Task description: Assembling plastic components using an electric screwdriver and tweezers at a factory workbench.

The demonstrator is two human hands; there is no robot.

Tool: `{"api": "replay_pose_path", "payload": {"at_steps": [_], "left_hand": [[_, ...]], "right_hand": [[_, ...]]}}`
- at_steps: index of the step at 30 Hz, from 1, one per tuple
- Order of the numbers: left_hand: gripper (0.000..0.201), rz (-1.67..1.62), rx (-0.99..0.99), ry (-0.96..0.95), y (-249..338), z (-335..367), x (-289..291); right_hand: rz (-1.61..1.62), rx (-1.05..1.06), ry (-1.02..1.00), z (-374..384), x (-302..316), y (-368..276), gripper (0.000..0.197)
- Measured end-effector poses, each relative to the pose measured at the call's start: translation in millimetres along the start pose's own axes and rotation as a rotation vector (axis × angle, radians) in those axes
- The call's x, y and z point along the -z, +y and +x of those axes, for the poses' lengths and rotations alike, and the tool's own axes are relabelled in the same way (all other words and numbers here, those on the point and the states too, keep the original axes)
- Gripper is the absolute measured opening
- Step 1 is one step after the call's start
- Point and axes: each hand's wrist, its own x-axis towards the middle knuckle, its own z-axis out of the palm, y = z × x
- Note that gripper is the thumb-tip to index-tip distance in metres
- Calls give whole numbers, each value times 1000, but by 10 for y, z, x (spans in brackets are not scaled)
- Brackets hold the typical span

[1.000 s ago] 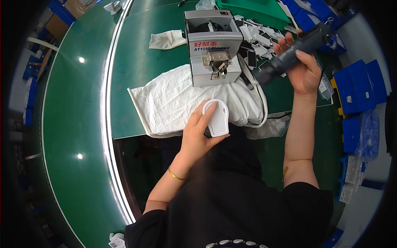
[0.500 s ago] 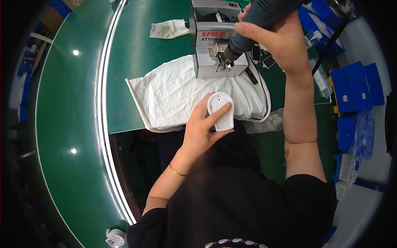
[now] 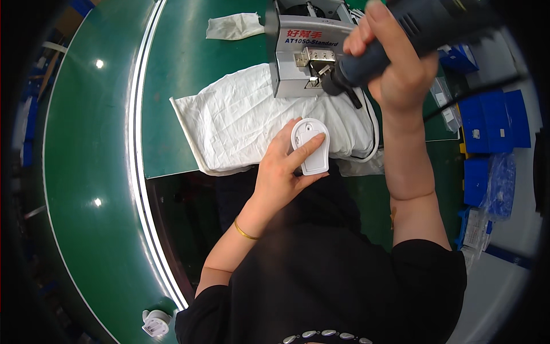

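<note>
Green worktop runs well left of both hands; small white part sits on it, nearer the body than the left hand. Small white cloth lies beyond and left of that hand, larger white cloth just past its fingers. Left hand grips the rounded white housing by its edges, one finger across the recessed face. Grey machine stands beyond the housing. Dark powered driver: nose at machine's front, contact can't tell. Right hand is wrapped round the driver body. Blue bins right of that hand.
</note>
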Motion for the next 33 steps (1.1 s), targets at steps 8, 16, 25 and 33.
{"api": "replay_pose_path", "payload": {"at_steps": [8, 16, 25, 33], "left_hand": [[76, 9, -40, 16, -5, 16, 16], [76, 11, -37, 3, -7, 19, 11], [77, 4, -45, 16, -11, 29, 16], [76, 23, -46, 14, -22, 21, 3]], "right_hand": [[-26, 47, -265, -293, -2, -123, 50], [-37, 58, -316, -318, 20, -17, 46], [-17, 46, -342, -330, -3, 0, 41], [-6, 5, -332, -342, -2, 43, 41]]}}
